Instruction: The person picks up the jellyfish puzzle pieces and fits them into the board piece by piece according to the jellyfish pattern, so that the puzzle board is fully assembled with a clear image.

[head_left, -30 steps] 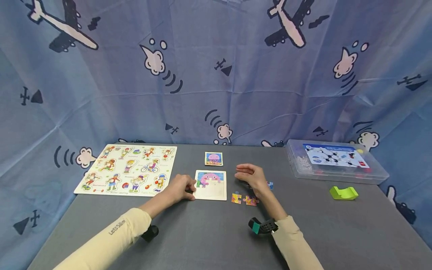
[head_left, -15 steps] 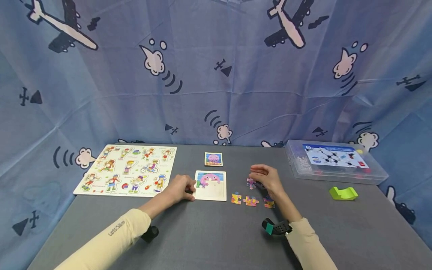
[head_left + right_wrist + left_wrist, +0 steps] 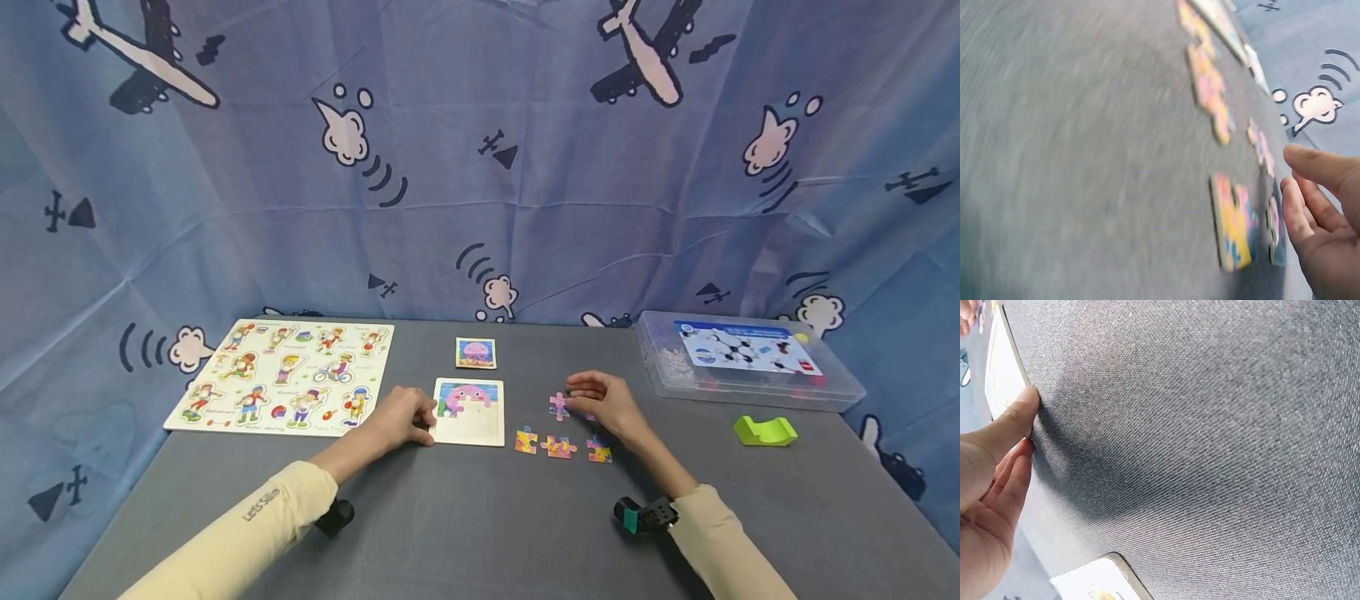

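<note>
A square jigsaw board (image 3: pixel 469 428) lies on the grey table, a pink octopus picture filling its upper part and bare wood its lower part. My left hand (image 3: pixel 399 416) pinches the board's left edge near the front corner; in the left wrist view the thumb (image 3: pixel 1019 409) is at that edge. My right hand (image 3: pixel 611 407) hovers with loosely bent fingers over the loose jigsaw pieces, holding nothing. Beside its fingertips is a pink-purple piece (image 3: pixel 558 407). Another piece (image 3: pixel 1274 231) is partly hidden under it. Yellow-pink pieces (image 3: pixel 558 447) lie in a row in front.
Behind the board is a small octopus picture card (image 3: pixel 476 353). A large picture board (image 3: pixel 281 379) with sports figures lies at left. At right are a clear plastic box (image 3: pixel 750 360) and a green curved block (image 3: pixel 765 431). A blue curtain (image 3: pixel 480 167) hangs behind the table.
My right hand has moved to the right across the loose pieces, uncovering the pink-purple piece and the right-hand yellow one. The left hand and the board have stayed put.
</note>
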Action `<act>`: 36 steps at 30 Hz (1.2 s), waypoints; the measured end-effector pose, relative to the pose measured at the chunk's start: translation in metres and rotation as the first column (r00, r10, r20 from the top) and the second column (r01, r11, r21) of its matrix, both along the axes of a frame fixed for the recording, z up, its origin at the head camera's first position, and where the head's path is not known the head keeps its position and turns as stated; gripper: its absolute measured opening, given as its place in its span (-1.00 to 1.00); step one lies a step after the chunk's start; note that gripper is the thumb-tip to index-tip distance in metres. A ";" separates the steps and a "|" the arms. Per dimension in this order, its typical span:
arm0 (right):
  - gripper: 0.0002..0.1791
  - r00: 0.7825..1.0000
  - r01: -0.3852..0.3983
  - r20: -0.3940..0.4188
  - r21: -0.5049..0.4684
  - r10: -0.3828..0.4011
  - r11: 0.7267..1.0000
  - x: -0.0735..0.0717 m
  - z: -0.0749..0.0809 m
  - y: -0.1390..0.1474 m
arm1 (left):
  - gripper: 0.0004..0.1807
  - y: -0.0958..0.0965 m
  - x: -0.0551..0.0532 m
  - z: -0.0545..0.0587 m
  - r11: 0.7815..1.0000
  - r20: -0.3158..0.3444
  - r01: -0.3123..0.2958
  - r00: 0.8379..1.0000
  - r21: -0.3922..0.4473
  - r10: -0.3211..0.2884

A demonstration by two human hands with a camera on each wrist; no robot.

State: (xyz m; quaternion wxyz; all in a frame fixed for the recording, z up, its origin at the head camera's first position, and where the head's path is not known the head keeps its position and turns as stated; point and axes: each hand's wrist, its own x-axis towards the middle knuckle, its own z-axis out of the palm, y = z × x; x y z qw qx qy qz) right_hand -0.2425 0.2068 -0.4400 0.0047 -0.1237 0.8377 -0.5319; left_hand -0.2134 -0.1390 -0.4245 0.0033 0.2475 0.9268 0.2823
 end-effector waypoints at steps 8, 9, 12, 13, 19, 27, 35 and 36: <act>-0.67 0.998 -0.062 -0.023 0.151 0.066 0.987 -0.005 -0.002 0.006 | -0.76 -0.001 -0.002 0.000 1.000 0.009 -0.002 1.000 -0.007 0.002; -0.66 0.997 -0.070 -0.031 0.159 0.076 0.985 -0.006 -0.002 0.006 | -0.76 -0.001 -0.002 0.000 1.000 0.009 -0.003 1.000 -0.010 0.003; -0.67 0.994 -0.084 -0.047 0.211 0.096 0.974 -0.007 0.000 0.006 | -0.76 -0.006 -0.011 -0.017 1.000 -0.025 0.020 0.999 0.007 -0.020; -0.67 0.993 -0.085 -0.054 0.234 0.100 0.969 -0.007 0.001 0.005 | -0.76 -0.006 -0.011 -0.017 1.000 -0.033 0.023 0.999 0.011 -0.023; -0.69 0.994 -0.068 -0.061 0.330 0.094 0.941 -0.006 0.002 0.001 | -0.76 -0.001 -0.001 -0.003 1.000 -0.025 0.003 1.000 0.006 -0.003; -0.71 0.992 -0.070 -0.071 0.346 0.101 0.936 -0.006 0.003 -0.001 | -0.75 0.000 0.000 -0.002 1.000 -0.017 0.000 1.000 0.004 0.000; -0.73 0.993 -0.049 -0.087 0.358 0.085 0.932 -0.008 0.002 -0.004 | -0.76 -0.001 0.001 -0.001 1.000 -0.017 0.001 1.000 0.000 -0.001; -0.73 0.992 -0.048 -0.090 0.359 0.085 0.932 -0.008 0.002 -0.004 | -0.76 -0.001 0.001 -0.001 1.000 -0.018 -0.002 1.000 -0.003 0.002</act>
